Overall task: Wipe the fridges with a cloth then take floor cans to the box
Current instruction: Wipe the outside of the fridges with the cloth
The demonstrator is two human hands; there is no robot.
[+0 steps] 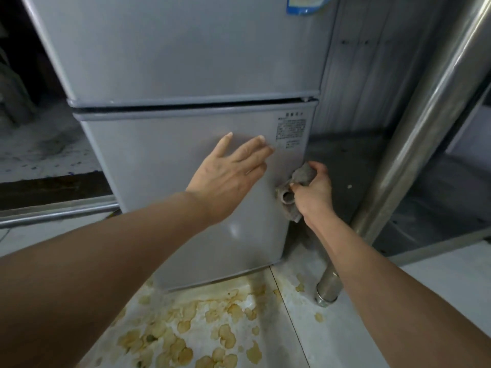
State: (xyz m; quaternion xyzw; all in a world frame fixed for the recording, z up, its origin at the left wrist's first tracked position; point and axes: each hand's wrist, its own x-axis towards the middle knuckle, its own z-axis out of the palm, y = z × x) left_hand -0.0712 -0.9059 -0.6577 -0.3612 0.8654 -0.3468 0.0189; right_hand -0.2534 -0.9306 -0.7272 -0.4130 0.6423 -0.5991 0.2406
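A small grey two-door fridge fills the middle of the head view, with a printed label near the lower door's top right corner. My left hand lies flat on the lower door, fingers spread. My right hand grips a crumpled grey cloth and presses it against the fridge's right edge, low on the lower door. No cans are in sight.
A steel table leg rises just right of the fridge, its foot on the floor. A metal shelf sits behind my right hand. The white floor below the fridge has yellow-brown stains. A metal rail runs at left.
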